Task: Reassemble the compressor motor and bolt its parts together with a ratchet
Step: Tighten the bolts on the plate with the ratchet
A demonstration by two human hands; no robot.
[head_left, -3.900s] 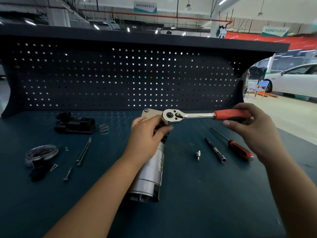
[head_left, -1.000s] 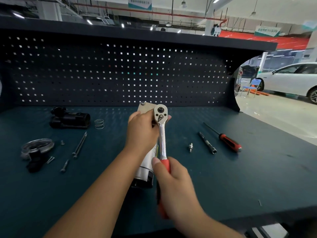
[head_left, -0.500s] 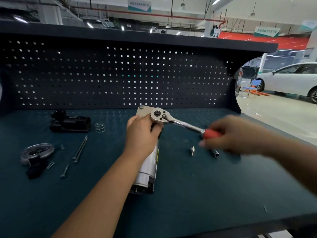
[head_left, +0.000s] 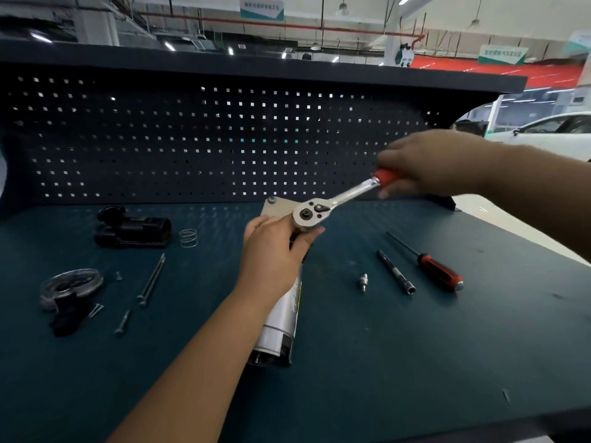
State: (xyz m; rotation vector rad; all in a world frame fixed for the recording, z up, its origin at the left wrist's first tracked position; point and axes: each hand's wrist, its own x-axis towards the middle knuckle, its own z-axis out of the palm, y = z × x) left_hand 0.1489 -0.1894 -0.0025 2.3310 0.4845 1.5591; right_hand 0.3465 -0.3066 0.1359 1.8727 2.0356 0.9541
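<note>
At centre frame the left hand (head_left: 271, 254) grips the motor (head_left: 281, 321); the ratchet (head_left: 340, 199) angles off its top toward upper right, handle clasped by the right hand (head_left: 425, 161).

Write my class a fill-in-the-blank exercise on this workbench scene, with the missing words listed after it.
1. The right hand grips the ratchet by its ____ handle.
2. The left hand holds the compressor motor, and the screwdriver lies on the bench to the motor's ____.
3. The coiled spring lies beside a ____ plastic housing.
Missing words: red; right; black.
</note>
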